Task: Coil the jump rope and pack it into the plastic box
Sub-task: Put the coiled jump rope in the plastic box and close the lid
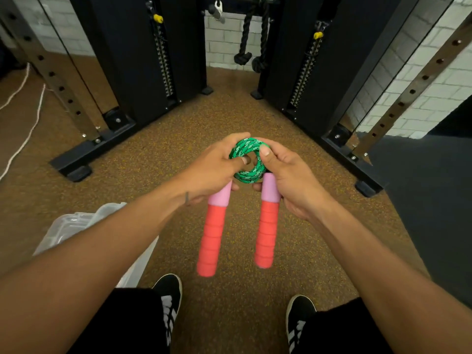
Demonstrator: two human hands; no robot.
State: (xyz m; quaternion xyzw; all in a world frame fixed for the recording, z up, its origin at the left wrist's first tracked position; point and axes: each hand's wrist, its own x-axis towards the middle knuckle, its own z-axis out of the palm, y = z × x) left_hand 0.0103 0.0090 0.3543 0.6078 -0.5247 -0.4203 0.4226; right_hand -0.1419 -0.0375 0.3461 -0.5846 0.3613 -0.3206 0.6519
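Between the two hands, held up in front of the body over the speckled floor [229, 111], the jump rope [251, 172] is wound into a small tight green ring, with its two pink-and-red handles [213, 241] hanging down side by side from the near edge of the ring. The left hand [212, 167] grips the left side of the ring, fingers curled over it and the thumb tip showing at the hole in the middle. The right hand [288, 177] pinches the right side, thumb on top and fingers folded underneath near the top of the right handle. Neither hand has any slack rope trailing from it, so the coiling looks finished or very nearly so, and the step in hand seems to be steadying the bundle before packing. The plastic box [76, 226] sits on the floor at the near left, just beside the left shoe [168, 297] and partly hidden under the left arm; whether it has a lid on cannot be told. The next move calls for keeping the ring squeezed so the turns do not spring loose, bringing the handles in against it, then lowering the whole bundle down and left into the box.
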